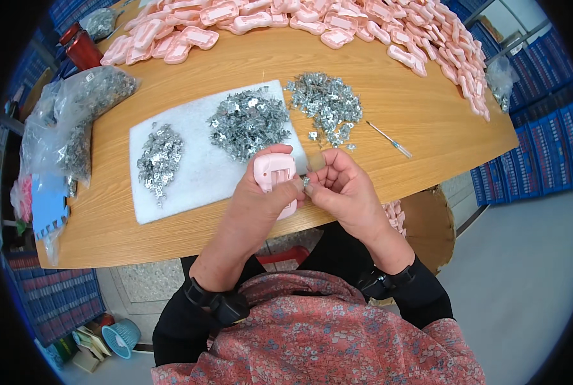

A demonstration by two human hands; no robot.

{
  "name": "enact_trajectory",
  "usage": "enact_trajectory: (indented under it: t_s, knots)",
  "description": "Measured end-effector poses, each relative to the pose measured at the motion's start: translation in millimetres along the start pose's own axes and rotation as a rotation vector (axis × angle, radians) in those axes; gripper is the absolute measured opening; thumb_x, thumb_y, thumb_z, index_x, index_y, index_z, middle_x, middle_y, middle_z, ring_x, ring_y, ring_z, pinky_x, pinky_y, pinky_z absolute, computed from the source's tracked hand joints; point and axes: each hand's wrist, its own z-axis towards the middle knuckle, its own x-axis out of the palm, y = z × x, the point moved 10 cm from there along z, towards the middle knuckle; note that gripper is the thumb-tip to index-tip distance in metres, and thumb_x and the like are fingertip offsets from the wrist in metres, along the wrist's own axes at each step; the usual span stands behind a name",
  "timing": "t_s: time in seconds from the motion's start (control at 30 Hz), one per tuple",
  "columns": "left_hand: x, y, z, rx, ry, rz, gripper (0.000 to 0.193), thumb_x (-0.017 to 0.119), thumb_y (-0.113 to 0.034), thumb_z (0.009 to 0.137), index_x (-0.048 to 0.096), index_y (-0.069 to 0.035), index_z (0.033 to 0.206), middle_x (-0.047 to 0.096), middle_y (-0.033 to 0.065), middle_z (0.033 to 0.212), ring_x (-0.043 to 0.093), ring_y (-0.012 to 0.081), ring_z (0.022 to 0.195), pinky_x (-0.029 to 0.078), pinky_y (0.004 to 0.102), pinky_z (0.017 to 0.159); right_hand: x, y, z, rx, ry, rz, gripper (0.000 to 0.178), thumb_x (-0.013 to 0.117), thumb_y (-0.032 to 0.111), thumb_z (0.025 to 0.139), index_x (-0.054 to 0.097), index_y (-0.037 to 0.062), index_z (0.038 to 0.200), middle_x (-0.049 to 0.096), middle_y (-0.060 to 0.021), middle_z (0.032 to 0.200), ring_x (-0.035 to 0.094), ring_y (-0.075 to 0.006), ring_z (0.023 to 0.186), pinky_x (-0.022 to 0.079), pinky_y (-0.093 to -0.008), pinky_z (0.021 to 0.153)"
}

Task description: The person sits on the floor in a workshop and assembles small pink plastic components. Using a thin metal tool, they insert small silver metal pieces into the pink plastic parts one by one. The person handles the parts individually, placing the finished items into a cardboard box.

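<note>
My left hand (244, 202) is closed around a pale pink plastic casing (274, 164) with a slotted battery bay facing up. Its thumb lies across the casing's lower right part. At that edge, the thumb and fingers of my right hand (350, 196) pinch a tiny silvery metal piece (306, 181), partly hidden by the fingertips. A tan cover (316, 162) sits on one right fingertip. Just beyond both hands, a white foam sheet (193, 192) bears a small heap of metal clips (160, 157) and a larger heap of metal contacts (248, 122).
More metal pieces (328, 99) are heaped on the wooden table (440, 141), near a thin screwdriver (389, 139). Pink casings (235, 19) pile along the far edge. Plastic bags of metal parts (68, 135) and a red canister (81, 48) stand left; a cardboard box (430, 224) is below right.
</note>
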Motion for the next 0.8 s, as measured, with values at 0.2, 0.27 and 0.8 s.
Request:
enact_trajectory:
  t_s: [0.2, 0.27, 0.8]
  knots:
    - [-11.5, -0.3, -8.5, 0.011, -0.102, 0.082, 0.044, 0.063, -0.007, 0.091, 0.047, -0.007, 0.132, 0.062, 0.0061, 0.090, 0.064, 0.0150, 0.075, 0.056, 0.0312, 0.069, -48.6, 15.6, 8.3, -0.058, -0.162, -0.521, 0.026, 0.067, 0.004, 0.080, 0.056, 0.0046, 0.104, 0.060, -0.0012, 0.081, 0.055, -0.0071, 0.071, 0.048, -0.0252, 0.067]
    - [-10.9, -2.6, -16.7, -0.040, -0.062, 0.051, 0.042, 0.061, -0.010, 0.093, 0.047, -0.006, 0.133, 0.062, 0.0065, 0.090, 0.064, 0.0156, 0.076, 0.056, 0.0312, 0.068, -74.9, 21.7, 10.2, -0.079, -0.271, -0.721, 0.025, 0.066, 0.004, 0.080, 0.057, 0.0036, 0.104, 0.059, -0.0025, 0.078, 0.056, -0.0087, 0.069, 0.048, -0.0261, 0.064]
    - [-58.9, -29.0, -94.6, -0.096, 0.115, 0.080, 0.038, 0.060, -0.020, 0.096, 0.051, -0.005, 0.129, 0.062, 0.0041, 0.091, 0.061, 0.0119, 0.081, 0.050, 0.0260, 0.073, 126.4, 53.3, 46.9, -0.391, 0.298, -0.894, 0.015, 0.064, 0.005, 0.085, 0.061, 0.0052, 0.100, 0.065, -0.0120, 0.084, 0.067, -0.0247, 0.077, 0.052, -0.0330, 0.068]
